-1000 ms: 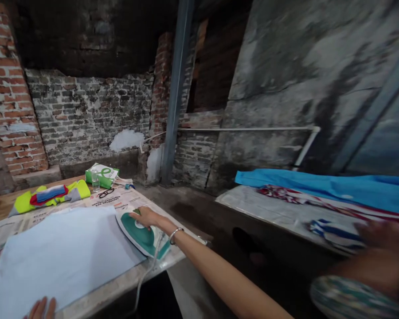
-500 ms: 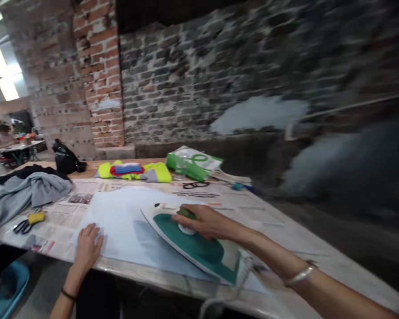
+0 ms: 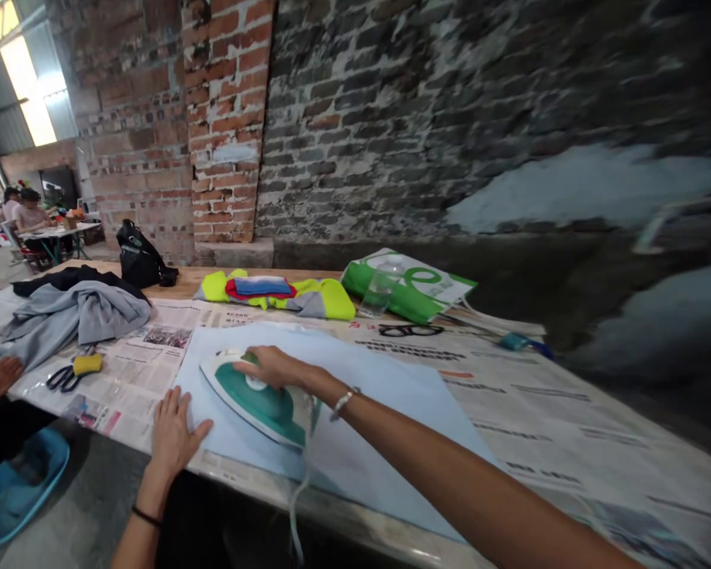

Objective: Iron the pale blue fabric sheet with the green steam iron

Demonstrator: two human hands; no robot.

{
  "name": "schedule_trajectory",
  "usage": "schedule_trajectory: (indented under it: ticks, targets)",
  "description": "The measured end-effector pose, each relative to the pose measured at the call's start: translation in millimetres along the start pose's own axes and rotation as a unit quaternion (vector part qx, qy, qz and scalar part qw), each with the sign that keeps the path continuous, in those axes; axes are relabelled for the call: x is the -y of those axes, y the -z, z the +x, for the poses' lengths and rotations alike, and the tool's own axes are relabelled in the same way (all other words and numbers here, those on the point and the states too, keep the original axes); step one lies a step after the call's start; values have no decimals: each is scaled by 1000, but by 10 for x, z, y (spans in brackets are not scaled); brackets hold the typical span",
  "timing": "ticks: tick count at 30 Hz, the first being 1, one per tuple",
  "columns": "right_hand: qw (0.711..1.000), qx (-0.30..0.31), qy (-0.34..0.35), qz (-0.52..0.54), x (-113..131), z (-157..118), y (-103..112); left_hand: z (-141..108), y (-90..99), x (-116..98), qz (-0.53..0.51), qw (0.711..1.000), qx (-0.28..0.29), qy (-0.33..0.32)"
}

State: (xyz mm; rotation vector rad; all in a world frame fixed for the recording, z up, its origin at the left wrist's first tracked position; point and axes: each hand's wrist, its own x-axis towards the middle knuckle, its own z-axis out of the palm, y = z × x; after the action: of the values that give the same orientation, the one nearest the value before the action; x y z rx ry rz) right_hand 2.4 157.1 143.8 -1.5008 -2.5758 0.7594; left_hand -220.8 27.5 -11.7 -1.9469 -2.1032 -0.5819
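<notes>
A green and white iron (image 3: 261, 401) lies on a light blue cloth (image 3: 385, 411), its tip pointing to the upper left. My right hand (image 3: 276, 367) is wrapped round the iron's handle. Spread fingers of my left hand (image 3: 176, 431) rest at the cloth's left edge, near the table's front, with nothing held. The cloth lies flat over newspaper (image 3: 545, 427) on the table. From the back of the iron a pale cord hangs over the front edge.
Scissors with a yellow sponge-like piece (image 3: 88, 364) lie left, by grey fabric (image 3: 86, 316) and another person's hand (image 3: 0, 378). Behind are a black bag (image 3: 139, 257), a neon yellow garment (image 3: 332, 299), a green-white bag (image 3: 408, 284), a clear bottle (image 3: 379, 291) and glasses (image 3: 411, 329).
The iron, in my right hand, has moved left along the cloth, closer to my left hand, and more cloth shows on its right. The camera view has shifted. Another person's hand has appeared at left.
</notes>
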Motion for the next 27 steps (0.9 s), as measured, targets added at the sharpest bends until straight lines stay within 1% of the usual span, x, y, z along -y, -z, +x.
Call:
schedule_trajectory:
  ticks: [3,6,8,10,12,14,16,18,20,22,27]
  targets:
    - [999,-18,-42,-21,41,303,60,6,4,-1,2,1000,-7,-3]
    - [997,-30,-72,-5,85,540,120,9,18,-6,14,1000,-12,-5]
    - [996,-42,-83,6,122,593,158,19,31,-10,20,1000,-14,-3]
    - [996,-31,-83,12,151,529,195,41,46,-9,23,1000,-14,-2]
    - [997,-3,-74,8,151,353,225,70,61,1,23,1000,-7,-3]
    - [998,12,-62,0,109,99,244,104,71,23,21,1000,1,-4]
    - [998,8,-55,0,19,-188,256,141,69,55,18,1000,1,-9]
    - [998,-1,-59,7,-126,-472,273,178,58,86,13,1000,-3,-16]
    - [997,-16,-77,19,-331,-736,301,210,50,107,10,1000,-4,-23]
    - [992,-38,-112,36,-591,-982,339,230,54,114,9,1000,-3,-25]
    - [963,-87,-243,81,-1377,-1543,475,238,112,86,15,1000,5,-17]
